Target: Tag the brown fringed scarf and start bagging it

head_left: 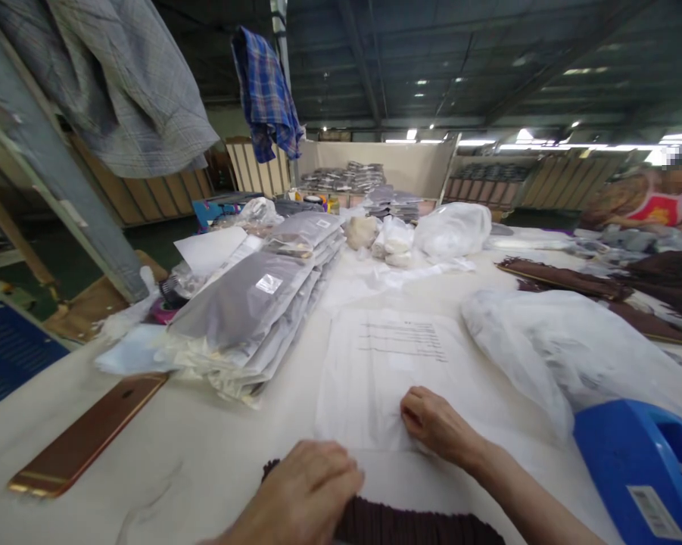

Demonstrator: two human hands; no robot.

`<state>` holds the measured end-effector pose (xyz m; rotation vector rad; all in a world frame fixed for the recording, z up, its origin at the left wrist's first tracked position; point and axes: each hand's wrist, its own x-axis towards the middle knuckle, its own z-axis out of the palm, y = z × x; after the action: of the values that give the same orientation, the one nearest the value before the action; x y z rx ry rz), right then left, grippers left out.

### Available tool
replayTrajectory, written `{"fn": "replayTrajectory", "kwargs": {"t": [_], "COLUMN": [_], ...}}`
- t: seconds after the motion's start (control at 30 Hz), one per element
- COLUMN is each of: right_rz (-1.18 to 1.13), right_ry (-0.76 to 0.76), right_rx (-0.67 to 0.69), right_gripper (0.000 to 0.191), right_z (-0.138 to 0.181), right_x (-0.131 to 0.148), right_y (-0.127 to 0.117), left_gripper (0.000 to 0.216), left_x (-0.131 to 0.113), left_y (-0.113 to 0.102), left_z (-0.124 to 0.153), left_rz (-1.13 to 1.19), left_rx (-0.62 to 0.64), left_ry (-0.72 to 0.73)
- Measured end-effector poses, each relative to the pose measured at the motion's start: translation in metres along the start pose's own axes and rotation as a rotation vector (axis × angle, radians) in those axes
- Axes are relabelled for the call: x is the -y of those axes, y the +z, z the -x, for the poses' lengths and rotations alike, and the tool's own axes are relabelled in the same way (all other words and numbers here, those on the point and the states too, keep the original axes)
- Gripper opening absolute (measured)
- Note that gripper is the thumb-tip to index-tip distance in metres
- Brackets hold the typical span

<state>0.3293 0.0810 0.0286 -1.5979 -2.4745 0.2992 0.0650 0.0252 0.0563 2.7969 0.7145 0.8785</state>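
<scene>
A clear plastic bag with printed lines (394,356) lies flat on the white table (204,454) in front of me. My right hand (437,424) pinches the bag's near edge with curled fingers. My left hand (300,492) presses down on a dark brown pleated garment (409,526) at the table's front edge. The garment lies just below the bag's opening; whether it is partly inside I cannot tell.
A stack of bagged grey garments (261,303) lies to the left, a rose-gold phone (85,435) near the left edge. A blue tape dispenser (641,469) and loose plastic bags (568,348) sit at right. Brown garments (568,280) and another person (652,200) are farther right.
</scene>
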Motion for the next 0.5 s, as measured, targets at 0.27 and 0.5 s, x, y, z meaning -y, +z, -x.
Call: {"fn": "replayTrajectory", "kwargs": {"t": [0.27,0.5], "right_rz": [-0.074,-0.160], "right_ry": [0.111,0.170], "right_rx": [0.204,0.266], "right_gripper": [0.014,0.013], "right_z": [-0.018,-0.024], "right_x": [-0.002,-0.007], "right_y": [-0.017,-0.021], "left_gripper": [0.040,0.016], "left_x": [0.023,0.026], "left_y": [0.052,0.077], "left_z": [-0.077,-0.085], "left_rz": [-0.096,-0.213], "left_rx": [0.421,0.525], "left_ry": [-0.201,0.118]}}
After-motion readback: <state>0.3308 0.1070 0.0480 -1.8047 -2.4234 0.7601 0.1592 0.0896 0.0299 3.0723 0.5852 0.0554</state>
